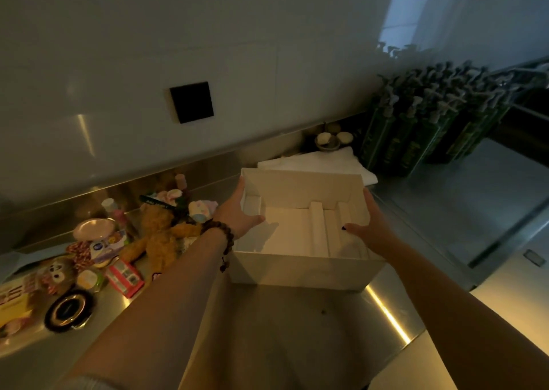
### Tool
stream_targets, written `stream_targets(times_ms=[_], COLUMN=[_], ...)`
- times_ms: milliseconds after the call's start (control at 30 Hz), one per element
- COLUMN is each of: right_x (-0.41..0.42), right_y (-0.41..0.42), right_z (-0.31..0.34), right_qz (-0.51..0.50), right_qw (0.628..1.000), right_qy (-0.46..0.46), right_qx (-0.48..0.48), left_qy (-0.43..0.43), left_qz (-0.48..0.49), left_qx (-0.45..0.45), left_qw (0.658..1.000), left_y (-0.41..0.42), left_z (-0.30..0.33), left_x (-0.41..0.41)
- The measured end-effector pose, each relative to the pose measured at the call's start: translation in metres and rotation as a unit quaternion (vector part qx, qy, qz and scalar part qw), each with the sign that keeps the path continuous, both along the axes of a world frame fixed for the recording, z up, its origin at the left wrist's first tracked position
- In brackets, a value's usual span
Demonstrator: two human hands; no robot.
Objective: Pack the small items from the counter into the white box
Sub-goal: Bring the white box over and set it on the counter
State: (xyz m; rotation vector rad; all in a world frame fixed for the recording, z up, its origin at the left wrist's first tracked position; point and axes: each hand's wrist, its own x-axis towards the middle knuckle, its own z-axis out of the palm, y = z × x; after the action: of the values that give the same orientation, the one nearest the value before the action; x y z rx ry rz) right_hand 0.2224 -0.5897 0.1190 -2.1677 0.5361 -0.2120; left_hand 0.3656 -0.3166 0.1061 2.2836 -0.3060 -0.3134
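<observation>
The open white box (297, 270) stands on the steel counter in the middle of the view, with white dividers inside and nothing else in it. My left hand (240, 211) grips its left wall, thumb inside. On the right wall sits my right hand (371, 226), thumb also inside. A heap of small items lies left of the box: a brown teddy bear (160, 235), a pink packet (123, 275), a pastel plush (202, 209), a round pink lid (93, 229) and a black round tin (69, 309).
Many dark green pump bottles (416, 134) stand at the back right. A folded white cloth (326, 163) and small bowls (329, 141) lie behind the box. A black square plate (191, 102) is on the wall. The counter's front edge runs at lower right.
</observation>
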Motion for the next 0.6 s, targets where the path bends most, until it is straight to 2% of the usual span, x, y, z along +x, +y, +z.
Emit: stream_targets(times_ms=[200,333,400,467,500,600], right_x=[0.007,0.005,0.001,-0.001,0.0,0.006], right_y=[-0.007,-0.005,-0.003,0.001,0.006,0.029], right_z=[-0.006,-0.002,0.002,0.008,0.013,0.033], right_qz=[-0.012,-0.028,-0.028,-0.032,-0.029,0.011], right_qw=[1.0,0.998,0.989,0.958,0.947,0.95], right_qy=[0.004,0.044,0.058,0.07,0.062,0.011], right_qx=[-0.012,-0.046,-0.132,-0.277,-0.315,-0.311], left_qy=[-0.009,-0.049,-0.049,-0.058,-0.065,-0.091], left_qz=[0.012,0.02,0.036,0.035,0.035,0.049], left_qx=[0.001,0.016,0.022,0.037,0.041,0.064], left_qw=[1.0,0.998,0.998,0.997,0.996,0.993], left_y=[-0.005,-0.001,0.004,0.011,0.015,0.03], left_z=[0.001,0.011,0.017,0.023,0.024,0.032], left_x=[0.003,-0.003,-0.011,-0.022,-0.029,-0.046])
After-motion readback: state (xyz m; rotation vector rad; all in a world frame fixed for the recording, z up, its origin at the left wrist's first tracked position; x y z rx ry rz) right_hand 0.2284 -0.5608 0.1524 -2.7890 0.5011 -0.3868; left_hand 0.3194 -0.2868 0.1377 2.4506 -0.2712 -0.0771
